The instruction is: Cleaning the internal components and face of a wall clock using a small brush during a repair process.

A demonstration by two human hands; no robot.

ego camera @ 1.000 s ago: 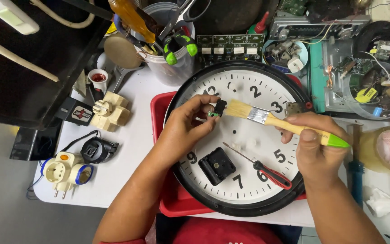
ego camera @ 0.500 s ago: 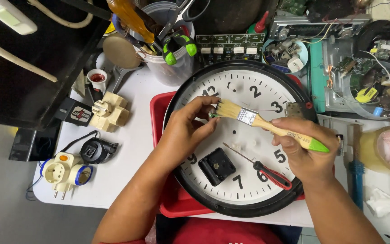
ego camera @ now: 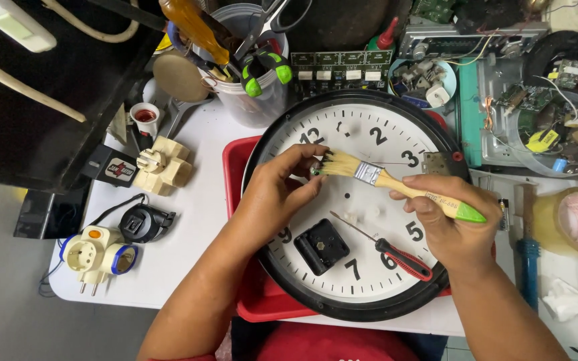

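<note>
Over the clock face [ego camera: 369, 200], right hand [ego camera: 453, 224] clamps the brush [ego camera: 382, 179], bristles pointing left at a small part [ego camera: 316, 170] pinched in the left hand [ego camera: 282, 187].

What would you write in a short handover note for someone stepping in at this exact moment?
Left hand: fingers pinch a small green part at the brush's bristles.
Right hand: grips the paintbrush by its handle.
Clock face lies flat on the red tray; black clock motor and red screwdriver lie loose on it.
Done: motor is out.
Left: part under the brush; motor not refitted.
</note>
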